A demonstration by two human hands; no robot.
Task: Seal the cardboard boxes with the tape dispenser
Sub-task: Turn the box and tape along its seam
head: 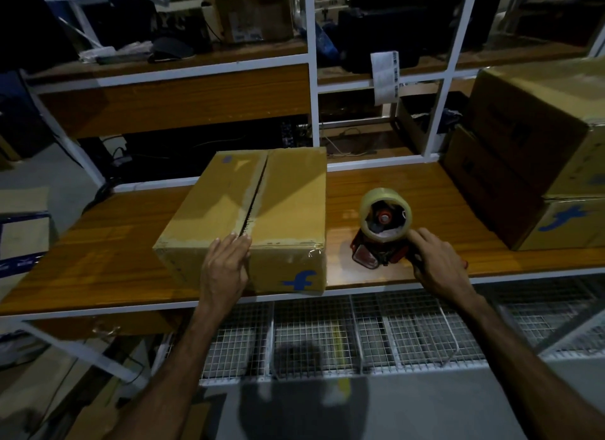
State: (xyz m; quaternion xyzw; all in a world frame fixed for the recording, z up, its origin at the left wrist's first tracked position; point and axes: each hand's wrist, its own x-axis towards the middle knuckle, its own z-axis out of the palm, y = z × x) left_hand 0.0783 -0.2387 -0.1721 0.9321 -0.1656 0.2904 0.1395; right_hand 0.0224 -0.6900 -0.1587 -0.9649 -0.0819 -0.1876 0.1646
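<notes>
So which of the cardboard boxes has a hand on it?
The box in the middle of the table: the left hand rests on its near edge. The stacked boxes at right go untouched.

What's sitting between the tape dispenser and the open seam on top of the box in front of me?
Nothing visible. The tape dispenser stands on the table right of the box, with bare tabletop between. The right hand touches it; the left hand rests at the seam's near end.

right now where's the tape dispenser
The red tape dispenser with its clear tape roll stands on the wooden table, just right of the brown cardboard box, with the right hand closing on its handle.
</notes>
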